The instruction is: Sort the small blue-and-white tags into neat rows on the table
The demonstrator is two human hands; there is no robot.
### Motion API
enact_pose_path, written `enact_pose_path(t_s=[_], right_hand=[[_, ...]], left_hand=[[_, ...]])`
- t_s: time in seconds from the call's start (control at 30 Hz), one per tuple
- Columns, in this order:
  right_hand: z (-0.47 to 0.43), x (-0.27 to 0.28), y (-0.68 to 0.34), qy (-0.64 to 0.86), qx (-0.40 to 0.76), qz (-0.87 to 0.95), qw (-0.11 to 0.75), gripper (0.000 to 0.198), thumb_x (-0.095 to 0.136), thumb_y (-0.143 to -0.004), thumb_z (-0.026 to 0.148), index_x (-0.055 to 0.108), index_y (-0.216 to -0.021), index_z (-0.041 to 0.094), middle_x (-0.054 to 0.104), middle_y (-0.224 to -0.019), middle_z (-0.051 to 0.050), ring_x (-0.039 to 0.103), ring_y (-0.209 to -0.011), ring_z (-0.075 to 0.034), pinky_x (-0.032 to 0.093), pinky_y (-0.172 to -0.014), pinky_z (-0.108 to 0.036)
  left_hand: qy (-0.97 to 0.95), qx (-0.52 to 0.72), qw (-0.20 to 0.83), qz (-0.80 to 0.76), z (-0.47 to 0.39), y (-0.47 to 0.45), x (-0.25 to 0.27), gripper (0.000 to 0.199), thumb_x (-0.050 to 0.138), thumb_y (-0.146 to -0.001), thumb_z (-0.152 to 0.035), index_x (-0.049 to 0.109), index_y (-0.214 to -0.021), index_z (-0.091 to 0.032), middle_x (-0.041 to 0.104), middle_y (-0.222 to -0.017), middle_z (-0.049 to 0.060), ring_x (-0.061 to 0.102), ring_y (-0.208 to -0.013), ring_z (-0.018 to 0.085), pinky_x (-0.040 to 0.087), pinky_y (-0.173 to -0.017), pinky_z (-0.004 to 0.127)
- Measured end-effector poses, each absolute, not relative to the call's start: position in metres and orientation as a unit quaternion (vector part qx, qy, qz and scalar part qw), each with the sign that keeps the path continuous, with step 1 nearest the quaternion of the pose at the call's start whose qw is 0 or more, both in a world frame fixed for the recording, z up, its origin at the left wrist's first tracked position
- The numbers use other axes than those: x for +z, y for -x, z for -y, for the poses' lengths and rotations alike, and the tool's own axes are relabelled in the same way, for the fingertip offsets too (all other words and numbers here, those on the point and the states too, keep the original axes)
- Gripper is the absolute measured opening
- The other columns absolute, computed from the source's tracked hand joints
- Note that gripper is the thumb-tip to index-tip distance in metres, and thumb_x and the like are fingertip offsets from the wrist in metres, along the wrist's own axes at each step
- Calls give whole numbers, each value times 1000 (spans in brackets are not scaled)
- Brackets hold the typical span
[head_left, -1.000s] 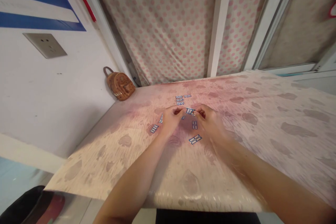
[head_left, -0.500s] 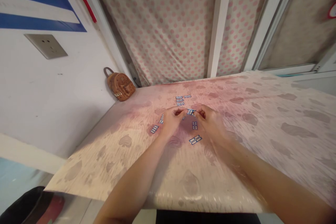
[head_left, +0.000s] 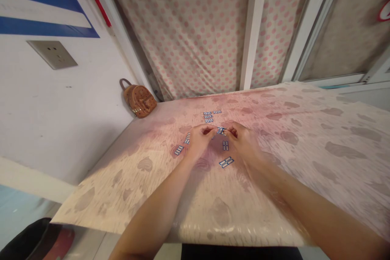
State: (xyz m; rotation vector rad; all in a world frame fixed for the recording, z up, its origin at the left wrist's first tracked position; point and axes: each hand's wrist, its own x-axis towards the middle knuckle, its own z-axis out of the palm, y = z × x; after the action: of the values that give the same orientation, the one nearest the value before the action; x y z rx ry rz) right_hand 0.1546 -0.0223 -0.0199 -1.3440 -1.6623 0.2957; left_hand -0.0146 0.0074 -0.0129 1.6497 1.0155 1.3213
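Note:
Between my two hands is a small blue-edged card with white bars (head_left: 221,131), held just above the table. My left hand (head_left: 201,137) pinches its left side with thumb and forefinger. At its right side, the fingers of my right hand (head_left: 243,137) are closed in a pinch too. Similar small cards lie around: a stacked group (head_left: 208,117) beyond my left hand, one card (head_left: 217,111) beside that group, and one card (head_left: 178,150) to the left. Nearer me are a card (head_left: 225,145) and a larger-looking card (head_left: 226,162). My left hand partly covers another card (head_left: 187,139).
A patterned cloth (head_left: 146,187) covers the table. A small brown backpack-shaped bag (head_left: 140,100) stands at the back left against the wall. Behind the table hangs a dotted curtain (head_left: 195,28). A wall socket (head_left: 53,54) is at the left.
Both hands stay in nearly the same place, still pinching the card, which has shifted very slightly between the fingers. The cards on the table have not moved.

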Motion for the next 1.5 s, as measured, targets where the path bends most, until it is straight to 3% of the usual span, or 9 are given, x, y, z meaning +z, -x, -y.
enact_pose_path(t_s=[0.13, 0.3, 0.5, 0.8, 0.87, 1.0, 1.17, 1.27, 1.5], right_hand=[[21, -20, -155, 548, 122, 676, 478, 14, 60, -85, 34, 58, -93, 22, 61, -74, 0, 55, -63, -16, 39, -59, -28], [19, -21, -159, 517, 56, 741, 425, 46, 67, -80, 28, 56, -124, 24, 62, -106, -7, 59, -83, -22, 45, -71, -34], [18, -21, -161, 519, 33, 753, 404, 24, 62, -86, 27, 66, -109, 26, 62, -95, -5, 56, -76, -21, 44, -69, -33], [11, -33, -161, 532, 96, 711, 449, 36, 62, -86, 33, 61, -121, 24, 64, -88, -3, 57, -69, -17, 44, -65, -30], [9, -38, -161, 535, 109, 706, 451, 25, 57, -88, 30, 63, -111, 21, 65, -88, -3, 60, -73, -17, 45, -68, -29], [2, -42, -155, 543, 104, 735, 393, 14, 50, -89, 22, 62, -84, 19, 66, -88, -4, 61, -80, -17, 43, -72, -29], [-16, -39, -131, 582, 84, 749, 304, 3, 60, -85, 20, 61, -83, 18, 67, -88, -5, 64, -81, -17, 42, -71, -26], [-31, -40, -119, 620, 58, 741, 252, 13, 71, -79, 27, 61, -78, 18, 65, -80, -5, 64, -75, -18, 40, -63, -26], [-43, -52, -119, 620, 69, 743, 243, 16, 69, -78, 28, 58, -72, 19, 62, -71, -1, 58, -65, -15, 35, -56, -24]], left_hand=[[-628, 525, 400, -412, -7, 15, -10, 16, 72, -76, -30, 76, -79, -15, 75, -79, 6, 65, -69, 15, 48, -66, 25], [-609, 516, 432, -419, -9, 19, -6, 17, 73, -75, -30, 76, -77, -14, 75, -77, 6, 64, -68, 15, 48, -67, 26], [-594, 512, 463, -412, -11, 21, -7, 20, 74, -74, -33, 77, -79, -14, 74, -76, 6, 63, -67, 14, 48, -66, 25], [-570, 531, 429, -458, -13, 25, -6, 17, 71, -74, -33, 76, -78, -16, 71, -69, 3, 60, -62, 13, 45, -58, 23], [-555, 559, 388, -478, -19, 33, -4, 16, 70, -75, -31, 76, -78, -16, 70, -67, 2, 60, -62, 13, 45, -57, 22], [-537, 602, 323, -495, -38, 54, -2, 13, 68, -74, -25, 76, -77, -16, 73, -72, 3, 64, -68, 14, 47, -64, 23], [-523, 626, 285, -503, -57, 70, -8, 11, 68, -74, -22, 77, -76, -16, 75, -76, 3, 67, -71, 16, 49, -67, 24], [-515, 635, 288, -498, -61, 73, -10, 11, 67, -75, -22, 77, -76, -17, 75, -76, 3, 67, -72, 17, 49, -66, 25], [-516, 628, 303, -497, -53, 69, -2, 12, 66, -76, -21, 76, -74, -16, 73, -72, 2, 65, -70, 16, 48, -65, 24]])
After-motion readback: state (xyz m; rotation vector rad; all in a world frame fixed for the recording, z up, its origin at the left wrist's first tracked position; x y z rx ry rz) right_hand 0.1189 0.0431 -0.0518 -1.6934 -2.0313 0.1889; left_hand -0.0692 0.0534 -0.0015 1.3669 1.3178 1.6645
